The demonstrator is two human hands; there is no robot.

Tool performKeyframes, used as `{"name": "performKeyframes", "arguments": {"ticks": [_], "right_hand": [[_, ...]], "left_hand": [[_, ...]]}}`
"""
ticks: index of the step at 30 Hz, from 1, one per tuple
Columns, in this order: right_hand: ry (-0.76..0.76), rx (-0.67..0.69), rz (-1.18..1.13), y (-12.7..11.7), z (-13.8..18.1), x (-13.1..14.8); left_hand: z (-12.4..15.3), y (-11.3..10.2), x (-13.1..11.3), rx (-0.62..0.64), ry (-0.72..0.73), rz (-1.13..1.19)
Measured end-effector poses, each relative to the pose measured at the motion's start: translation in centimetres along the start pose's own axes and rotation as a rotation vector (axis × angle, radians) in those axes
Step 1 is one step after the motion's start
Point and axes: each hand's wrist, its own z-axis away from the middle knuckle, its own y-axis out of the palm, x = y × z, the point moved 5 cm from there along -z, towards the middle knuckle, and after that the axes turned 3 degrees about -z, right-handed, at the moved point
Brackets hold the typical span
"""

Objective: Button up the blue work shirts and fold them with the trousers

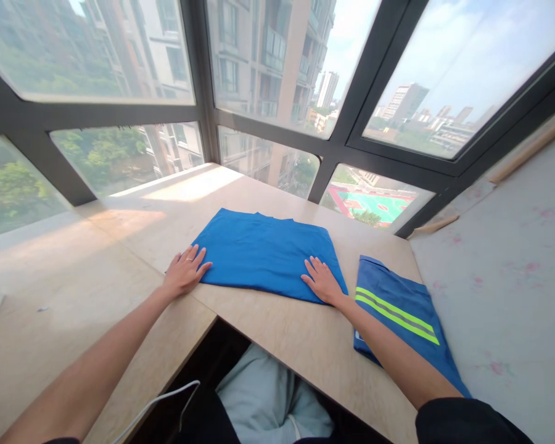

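Blue cloth (pixel 263 253) lies folded in a wide, flat panel on the worktop (pixel 305 333), directly in front of the person. The left hand (pixel 182 274) has its fingers slightly apart and laid flat across the left side of the panel, near the front corner (one finger carries a thin ring (pixel 188 259)). The right hand (pixel 324 284) likewise has its fingers apart, resting flat on the panel near its front right corner. Shallow creases run across the fabric between the two hands.

To the right of the panel, and apart from it, lies a folded blue garment (pixel 393 277) with bright yellow-green stripes and a grey band between them; the right forearm crosses above it. Beyond the garment stands a pale wall (pixel 513 296) with pink flowers. Dark window frames (pixel 203 80) border the far side of the worktop. A white cable (pixel 161 398) extends below the left forearm, beside the worktop's near edge.
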Motion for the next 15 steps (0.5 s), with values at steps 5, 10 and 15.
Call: {"name": "performKeyframes", "arguments": {"ticks": [5,10,15], "right_hand": [[0.033,0.016,0.028,0.2,0.8,-0.6],[0.015,0.022,0.075,0.6,2.5,0.5],[-0.033,-0.006,0.120,1.4,5.8,2.3]], "left_hand": [[1.5,-0.7,1.4,-0.036,-0.117,-0.014],[2.9,-2.7,1.2,-0.045,-0.207,-0.028],[4.9,-4.0,1.3,0.014,-0.391,-0.040]]}}
